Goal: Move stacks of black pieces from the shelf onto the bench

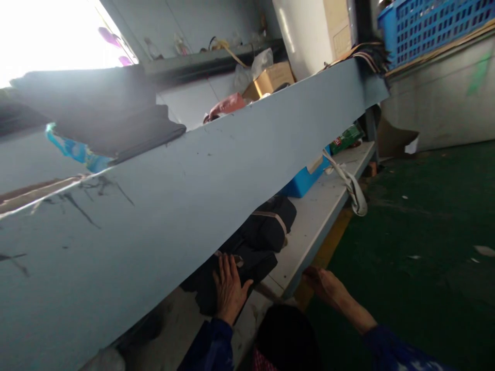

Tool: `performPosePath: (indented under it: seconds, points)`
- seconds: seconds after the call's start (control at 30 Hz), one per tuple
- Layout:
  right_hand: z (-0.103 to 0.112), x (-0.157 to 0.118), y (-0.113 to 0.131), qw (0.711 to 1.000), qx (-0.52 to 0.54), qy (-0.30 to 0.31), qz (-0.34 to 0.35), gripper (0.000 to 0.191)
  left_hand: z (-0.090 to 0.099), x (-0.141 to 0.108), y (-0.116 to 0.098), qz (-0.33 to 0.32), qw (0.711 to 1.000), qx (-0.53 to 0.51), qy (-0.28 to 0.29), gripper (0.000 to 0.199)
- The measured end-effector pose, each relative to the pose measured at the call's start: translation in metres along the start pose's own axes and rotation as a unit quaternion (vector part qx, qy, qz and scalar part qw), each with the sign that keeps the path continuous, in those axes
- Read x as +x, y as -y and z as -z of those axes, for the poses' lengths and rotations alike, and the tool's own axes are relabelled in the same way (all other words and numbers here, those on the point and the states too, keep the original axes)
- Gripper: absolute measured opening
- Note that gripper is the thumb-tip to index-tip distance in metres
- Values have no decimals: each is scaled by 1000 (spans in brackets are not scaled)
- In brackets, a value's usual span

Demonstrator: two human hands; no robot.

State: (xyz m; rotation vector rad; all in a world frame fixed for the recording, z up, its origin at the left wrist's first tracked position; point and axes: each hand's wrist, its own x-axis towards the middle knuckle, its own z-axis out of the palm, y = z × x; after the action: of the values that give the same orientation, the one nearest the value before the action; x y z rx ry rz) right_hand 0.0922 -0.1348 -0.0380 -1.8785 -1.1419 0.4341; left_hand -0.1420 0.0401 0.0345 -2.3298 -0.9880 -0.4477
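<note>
My left hand (231, 291) lies with spread fingers on a stack of black folded cloth (261, 264) on the low shelf under the workbench. Just behind it is a black cloth bundle (266, 226) with a pale band tied around it. The bench's front panel hides the far side of both. My right hand (323, 284) is off the shelf's front edge, above the floor. Its fingers are curled together and in shadow; whether anything is between them is hidden.
The bench's grey-blue front panel (216, 165) overhangs the low shelf (309, 226). Farther along stands a blue bin (305, 180), with a pale cloth strap (353, 190) hanging over the edge. Dark cloth (96, 108) lies on top. Scraps litter the green floor (425, 221).
</note>
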Motion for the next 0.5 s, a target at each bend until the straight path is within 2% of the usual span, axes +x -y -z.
performPosePath:
  seconds: [0.1,0.23,0.4,0.5]
  points:
    - [3,0,1,999,8,35,4,21,6,-6,-8,28,997,29,-65,65]
    - [10,1,0,999,12,44,-3,22,11,-13,-18,45,996,47,-55,43]
    - [17,2,4,998,10,48,-24,22,11,-27,-31,33,997,56,-27,39]
    - [18,4,5,998,8,54,-24,22,8,-44,-42,37,999,38,-12,49]
